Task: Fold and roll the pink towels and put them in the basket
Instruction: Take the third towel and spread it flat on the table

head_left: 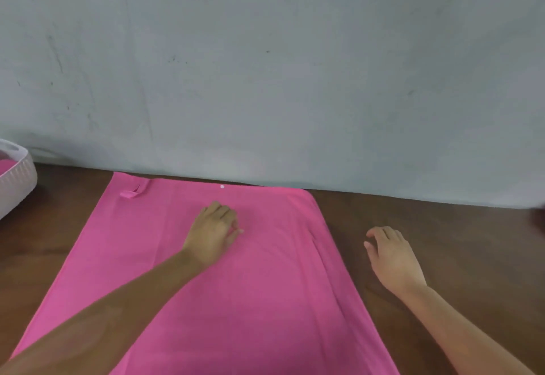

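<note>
So pink towel lies spread flat on table, ready for folding. Left hand rests on it, fingers loosely curled, likely smoothing; right hand relaxed, empty, beside towel. Basket far left.

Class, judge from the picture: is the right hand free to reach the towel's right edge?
Probably yes. The right hand rests on the bare table just beside the pink towel, holding nothing, and nothing lies between them.
</note>
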A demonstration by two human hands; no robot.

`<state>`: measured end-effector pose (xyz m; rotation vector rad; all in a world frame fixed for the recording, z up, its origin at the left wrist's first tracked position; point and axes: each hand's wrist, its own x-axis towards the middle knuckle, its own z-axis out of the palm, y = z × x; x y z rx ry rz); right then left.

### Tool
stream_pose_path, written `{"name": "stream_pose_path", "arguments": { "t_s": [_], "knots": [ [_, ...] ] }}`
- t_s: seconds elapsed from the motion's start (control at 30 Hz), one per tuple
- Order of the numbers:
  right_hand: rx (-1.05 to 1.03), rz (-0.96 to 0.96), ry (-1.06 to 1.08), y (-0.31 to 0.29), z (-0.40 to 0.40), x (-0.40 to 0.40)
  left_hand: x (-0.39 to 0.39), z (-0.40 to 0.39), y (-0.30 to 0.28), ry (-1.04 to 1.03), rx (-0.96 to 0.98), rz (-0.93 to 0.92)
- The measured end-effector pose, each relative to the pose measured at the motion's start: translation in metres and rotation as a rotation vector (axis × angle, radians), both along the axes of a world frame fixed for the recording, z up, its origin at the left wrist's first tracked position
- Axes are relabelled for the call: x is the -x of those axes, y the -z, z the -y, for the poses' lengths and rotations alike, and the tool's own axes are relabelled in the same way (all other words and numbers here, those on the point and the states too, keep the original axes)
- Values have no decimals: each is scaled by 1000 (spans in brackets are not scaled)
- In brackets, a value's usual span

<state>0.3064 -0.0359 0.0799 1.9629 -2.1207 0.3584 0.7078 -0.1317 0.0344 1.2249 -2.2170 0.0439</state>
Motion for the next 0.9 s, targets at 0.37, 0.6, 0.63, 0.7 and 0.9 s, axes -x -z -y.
{"name": "stream_pose_path", "arguments": {
  "t_s": [0.37,0.6,0.63,0.7,0.9],
  "knots": [
    [-285,493,115,35,-187,75,123,-187,30,-29,-349,-192],
    [-239,640,105,65,-256,51,145,-223,47,-164,-377,-303],
    [-228,632,134,65,-259,44,146,-223,46,-162,-379,-302],
    [-237,625,162,63,-262,34,148,-225,44,-163,-381,-308],
    [-334,641,174,61,-255,28,152,-228,42,-175,-393,-276]
  ]
}}
